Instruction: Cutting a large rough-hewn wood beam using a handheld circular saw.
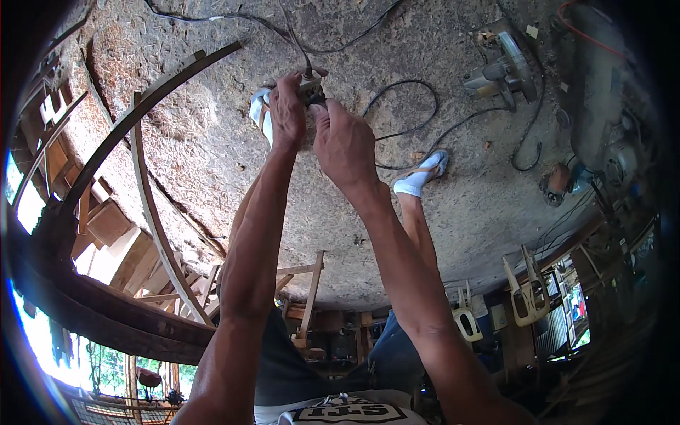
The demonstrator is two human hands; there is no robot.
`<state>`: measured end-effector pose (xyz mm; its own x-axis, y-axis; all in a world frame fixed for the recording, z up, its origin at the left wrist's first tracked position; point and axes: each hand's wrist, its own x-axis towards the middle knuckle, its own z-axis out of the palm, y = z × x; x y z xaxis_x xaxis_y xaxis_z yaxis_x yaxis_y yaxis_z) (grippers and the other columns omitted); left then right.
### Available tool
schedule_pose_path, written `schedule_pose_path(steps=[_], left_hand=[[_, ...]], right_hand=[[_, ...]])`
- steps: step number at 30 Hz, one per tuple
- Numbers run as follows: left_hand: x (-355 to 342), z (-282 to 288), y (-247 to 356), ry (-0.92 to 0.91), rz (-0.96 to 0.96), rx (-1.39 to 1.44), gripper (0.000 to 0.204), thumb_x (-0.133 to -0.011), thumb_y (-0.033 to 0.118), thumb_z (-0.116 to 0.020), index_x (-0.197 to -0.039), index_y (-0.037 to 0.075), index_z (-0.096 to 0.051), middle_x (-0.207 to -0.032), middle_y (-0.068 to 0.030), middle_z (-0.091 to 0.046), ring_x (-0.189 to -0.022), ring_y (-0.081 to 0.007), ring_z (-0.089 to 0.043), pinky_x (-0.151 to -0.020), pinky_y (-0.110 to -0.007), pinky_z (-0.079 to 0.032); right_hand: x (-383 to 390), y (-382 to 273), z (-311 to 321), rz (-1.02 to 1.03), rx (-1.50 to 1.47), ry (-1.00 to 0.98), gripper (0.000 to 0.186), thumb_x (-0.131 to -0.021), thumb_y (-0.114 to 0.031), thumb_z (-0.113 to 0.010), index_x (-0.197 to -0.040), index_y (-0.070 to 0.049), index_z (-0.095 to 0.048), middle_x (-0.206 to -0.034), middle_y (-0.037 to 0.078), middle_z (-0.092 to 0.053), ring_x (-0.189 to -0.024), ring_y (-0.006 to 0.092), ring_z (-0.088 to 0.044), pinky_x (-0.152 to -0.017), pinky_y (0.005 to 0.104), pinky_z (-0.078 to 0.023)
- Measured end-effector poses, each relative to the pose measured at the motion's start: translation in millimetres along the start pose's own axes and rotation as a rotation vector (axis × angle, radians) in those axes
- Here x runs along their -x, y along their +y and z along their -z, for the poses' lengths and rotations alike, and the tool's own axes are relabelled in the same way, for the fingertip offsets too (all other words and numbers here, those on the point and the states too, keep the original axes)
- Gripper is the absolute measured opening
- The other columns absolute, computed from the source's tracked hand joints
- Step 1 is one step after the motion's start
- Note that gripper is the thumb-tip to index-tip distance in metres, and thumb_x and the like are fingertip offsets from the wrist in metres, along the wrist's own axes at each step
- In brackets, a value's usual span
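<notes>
Both my hands meet at arm's length above the dirt floor. My left hand (287, 113) is closed round a small pale extension socket (309, 85), with a dark cord (300, 48) running up from it. Against the socket's near side, my right hand (346, 142) pinches a small black plug (316, 101), mostly hidden by the fingers. A black cable (402, 83) loops on the floor beside the right hand, and another stretch leads to a circular saw (499, 74) lying at the upper right.
My feet, in white socks and sandals (425, 170), stand apart on the floor. Curved wooden pieces (145, 117) and boards (120, 234) lie at the left. Pale plastic chairs (528, 290) and a dusty motor-like machine (620, 159) are at the right. More cord (269, 25) crosses the far floor.
</notes>
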<state>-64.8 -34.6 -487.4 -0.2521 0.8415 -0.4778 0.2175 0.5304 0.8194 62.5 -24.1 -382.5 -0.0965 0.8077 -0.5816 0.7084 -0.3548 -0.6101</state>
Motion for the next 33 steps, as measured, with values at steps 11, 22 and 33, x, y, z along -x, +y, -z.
schedule_pose_path(steps=[11, 22, 33], left_hand=[[5.7, 3.2, 13.8, -0.077, -0.200, -0.097, 0.022, -0.101, 0.007, -0.054, -0.121, -0.001, -0.059, -0.097, -0.0218, -0.073, -0.078, -0.0296, -0.071, -0.070, -0.040, -0.057], [5.2, 15.8, 25.0, -0.033, -0.246, -0.230, 0.027, -0.095, 0.011, -0.065, -0.120, 0.003, -0.059, -0.115, -0.0168, -0.070, -0.096, -0.0332, -0.069, -0.082, -0.044, -0.053], [-6.4, 15.3, -6.8, -0.034, -0.470, -0.328, 0.026, -0.088, 0.007, -0.065, -0.112, -0.001, -0.061, -0.094, -0.0228, -0.072, -0.086, -0.0419, -0.070, -0.077, -0.049, -0.053]], right_hand=[[16.7, -0.6, -21.1, 0.010, 0.050, 0.200, 0.022, -0.105, -0.014, -0.057, -0.119, 0.002, -0.056, -0.077, 0.024, -0.069, -0.076, 0.0465, -0.071, -0.061, 0.0545, -0.051], [14.8, -11.4, -24.3, 0.141, -0.029, 0.401, 0.025, -0.105, -0.012, -0.055, -0.124, 0.005, -0.055, -0.084, 0.025, -0.069, -0.080, 0.0464, -0.071, -0.063, 0.0517, -0.054], [-2.5, -32.3, -15.0, -0.116, 0.047, 0.066, 0.027, -0.103, -0.016, -0.060, -0.113, 0.008, -0.057, -0.084, 0.028, -0.070, -0.079, 0.0466, -0.072, -0.066, 0.0547, -0.055]])
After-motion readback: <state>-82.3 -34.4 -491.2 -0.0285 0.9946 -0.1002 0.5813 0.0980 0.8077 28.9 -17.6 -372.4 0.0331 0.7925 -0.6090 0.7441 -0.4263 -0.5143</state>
